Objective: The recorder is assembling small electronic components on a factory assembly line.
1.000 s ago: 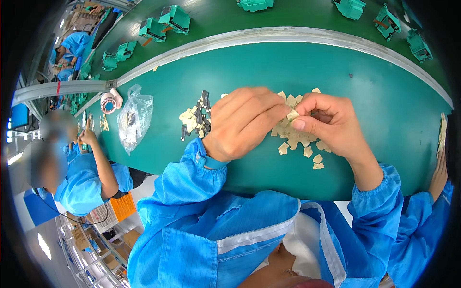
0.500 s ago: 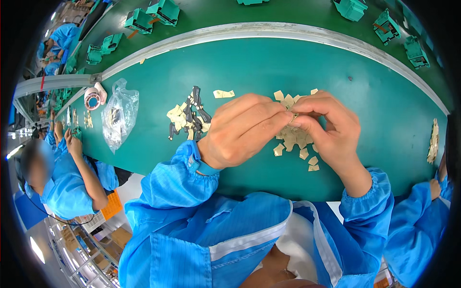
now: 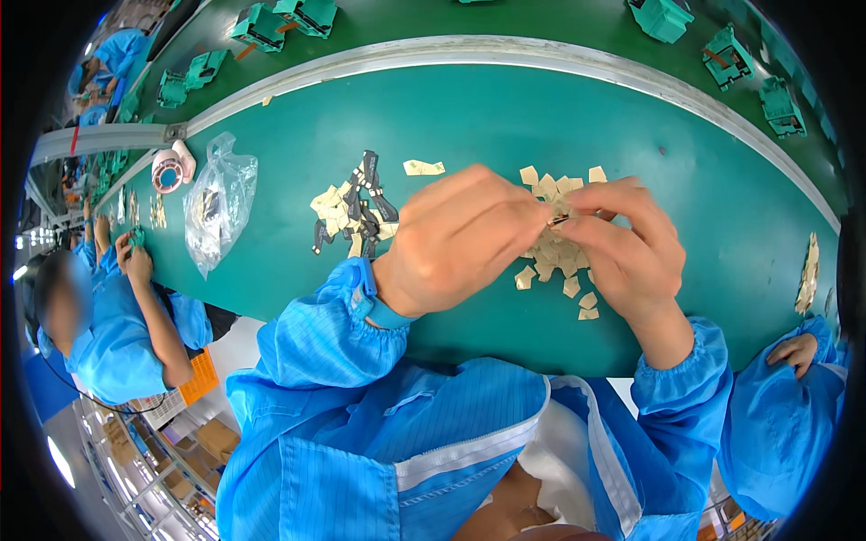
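My left hand (image 3: 465, 230) and my right hand (image 3: 627, 248) meet fingertip to fingertip over a pile of small cream-coloured pieces (image 3: 566, 259). A small dark piece (image 3: 559, 219) shows between the fingertips, pinched by my right thumb and finger. My left fingers are pressed together beside it, and what they grip is hidden. To the left of my left hand lies a heap of black, curved flat parts (image 3: 368, 185) mixed with cream pieces (image 3: 334, 209). One longer cream strip (image 3: 424, 168) lies apart, just beyond my left hand.
A clear plastic bag (image 3: 219, 206) with parts inside and a tape roll (image 3: 169, 174) lie at the left. A metal rail (image 3: 505, 51) borders the green table; beyond it stand green housings (image 3: 661, 18). Co-workers sit at left (image 3: 117, 334) and right (image 3: 776, 424).
My hands stay together over the pile, and the fingers have shifted slightly; the dark piece between them shows more plainly. The right co-worker's hand has come further into view.
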Motion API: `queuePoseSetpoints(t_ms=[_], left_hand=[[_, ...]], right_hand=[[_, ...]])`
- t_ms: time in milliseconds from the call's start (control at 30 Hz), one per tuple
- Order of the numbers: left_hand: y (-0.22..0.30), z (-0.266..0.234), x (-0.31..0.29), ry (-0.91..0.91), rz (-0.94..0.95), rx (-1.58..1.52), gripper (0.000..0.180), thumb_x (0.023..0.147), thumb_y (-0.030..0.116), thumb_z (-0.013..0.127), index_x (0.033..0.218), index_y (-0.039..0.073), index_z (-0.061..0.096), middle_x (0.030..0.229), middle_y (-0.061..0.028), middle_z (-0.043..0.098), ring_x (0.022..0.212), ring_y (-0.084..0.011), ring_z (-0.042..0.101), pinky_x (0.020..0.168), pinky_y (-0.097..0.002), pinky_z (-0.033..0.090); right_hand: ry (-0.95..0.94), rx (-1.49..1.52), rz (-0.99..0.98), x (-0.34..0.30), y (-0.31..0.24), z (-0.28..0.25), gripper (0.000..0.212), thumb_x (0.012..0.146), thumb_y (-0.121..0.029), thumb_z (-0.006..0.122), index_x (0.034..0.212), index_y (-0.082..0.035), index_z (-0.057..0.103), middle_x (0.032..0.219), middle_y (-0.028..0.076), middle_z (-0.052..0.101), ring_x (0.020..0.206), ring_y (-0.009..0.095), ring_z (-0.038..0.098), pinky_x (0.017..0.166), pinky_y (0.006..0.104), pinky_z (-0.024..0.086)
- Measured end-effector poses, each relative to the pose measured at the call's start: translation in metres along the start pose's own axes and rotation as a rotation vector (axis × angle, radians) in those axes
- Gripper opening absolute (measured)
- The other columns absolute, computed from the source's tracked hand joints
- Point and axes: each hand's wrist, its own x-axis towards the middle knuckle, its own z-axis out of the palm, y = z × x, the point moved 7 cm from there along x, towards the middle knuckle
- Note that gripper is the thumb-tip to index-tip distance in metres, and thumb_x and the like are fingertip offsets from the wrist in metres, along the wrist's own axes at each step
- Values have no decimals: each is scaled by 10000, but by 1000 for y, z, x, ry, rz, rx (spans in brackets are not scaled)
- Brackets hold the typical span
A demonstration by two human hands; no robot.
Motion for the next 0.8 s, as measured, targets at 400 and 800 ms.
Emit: queuePoseSetpoints(t_ms=[400, 800], left_hand=[[-16, -8, 0, 76, -93, 31, 180, 658, -64, 729, 812, -6, 657, 779, -98, 657, 704, -212, 630, 572, -269, 492], [-16, 2, -7, 2, -283, -130, 156, 706, -10, 725, 854, 15, 687, 709, -74, 640, 592, -156, 605, 500, -249, 462]], right_hand=[[-283, 141, 44, 3, 11, 10, 205, 606, -28, 756, 667, -50, 562, 698, 56, 543, 542, 204, 513, 436, 286, 378], [-63, -179, -236, 1, -8, -3, 343, 522, -89, 713, 864, -68, 704, 748, 37, 575, 615, 168, 514, 460, 255, 395]])
